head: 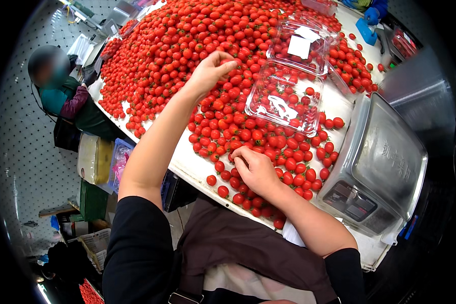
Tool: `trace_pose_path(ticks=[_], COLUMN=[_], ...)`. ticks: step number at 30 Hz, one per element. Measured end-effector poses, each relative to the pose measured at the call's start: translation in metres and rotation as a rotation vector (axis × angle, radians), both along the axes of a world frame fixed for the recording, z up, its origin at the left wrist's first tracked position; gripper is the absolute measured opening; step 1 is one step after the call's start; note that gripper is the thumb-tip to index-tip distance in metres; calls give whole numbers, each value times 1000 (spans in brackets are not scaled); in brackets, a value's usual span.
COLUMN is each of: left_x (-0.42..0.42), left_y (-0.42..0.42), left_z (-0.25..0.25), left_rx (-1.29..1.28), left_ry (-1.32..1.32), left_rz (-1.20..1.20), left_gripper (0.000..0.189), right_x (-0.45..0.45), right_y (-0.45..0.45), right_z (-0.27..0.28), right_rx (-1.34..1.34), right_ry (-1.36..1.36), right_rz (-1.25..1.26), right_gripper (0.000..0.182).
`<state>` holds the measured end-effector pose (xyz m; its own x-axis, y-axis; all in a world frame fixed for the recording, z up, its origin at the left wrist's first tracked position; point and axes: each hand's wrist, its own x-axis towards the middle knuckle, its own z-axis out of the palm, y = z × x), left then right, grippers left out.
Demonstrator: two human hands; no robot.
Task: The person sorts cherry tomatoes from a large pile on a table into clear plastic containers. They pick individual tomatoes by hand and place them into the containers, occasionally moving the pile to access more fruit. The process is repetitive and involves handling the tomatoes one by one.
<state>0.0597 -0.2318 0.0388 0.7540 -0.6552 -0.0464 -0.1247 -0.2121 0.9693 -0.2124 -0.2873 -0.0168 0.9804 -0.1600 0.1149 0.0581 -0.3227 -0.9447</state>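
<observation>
Red cherry tomatoes are heaped high over a white tabletop, with a looser spread nearer to me. Over the heap, my left hand has thumb and forefinger bent towards each other. Red shows between them, but whether that is a held tomato or one behind is unclear. My right hand is lower, curled above the loose tomatoes by the near edge, its palm hidden. Beyond it lies an open clear plastic clamshell box, its lid folded back and bearing white labels. Tomatoes show through the clear plastic.
A metal-topped weighing scale stands at the right, its display facing me. A seated person is at the table's left side. At the far right, another person's blue-gloved hand is at a blue object. Boxes stand below left.
</observation>
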Motion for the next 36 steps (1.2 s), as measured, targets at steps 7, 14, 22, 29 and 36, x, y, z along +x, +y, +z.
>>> trace_pose_path(ticks=[7, 14, 22, 29, 36], left_x=[-66, -11, -32, -19, -23], left_y=[-4, 16, 13, 23, 31], left_z=[14, -49, -64, -64, -33], left_rx=[-7, 482, 594, 543, -98], left_ry=[-554, -677, -783, -833, 279], left_rz=[-226, 52, -100, -244, 192], left_gripper=[27, 33, 32, 26, 35], right_x=[1, 1, 0, 0, 0], right_y=[-1, 0, 0, 0, -1], right_z=[0, 4, 1, 1, 0], right_rx=[28, 27, 30, 1, -25], right_ry=[56, 17, 14, 39, 7], right_rz=[-13, -2, 2, 22, 17], right_gripper=[11, 11, 11, 11, 13])
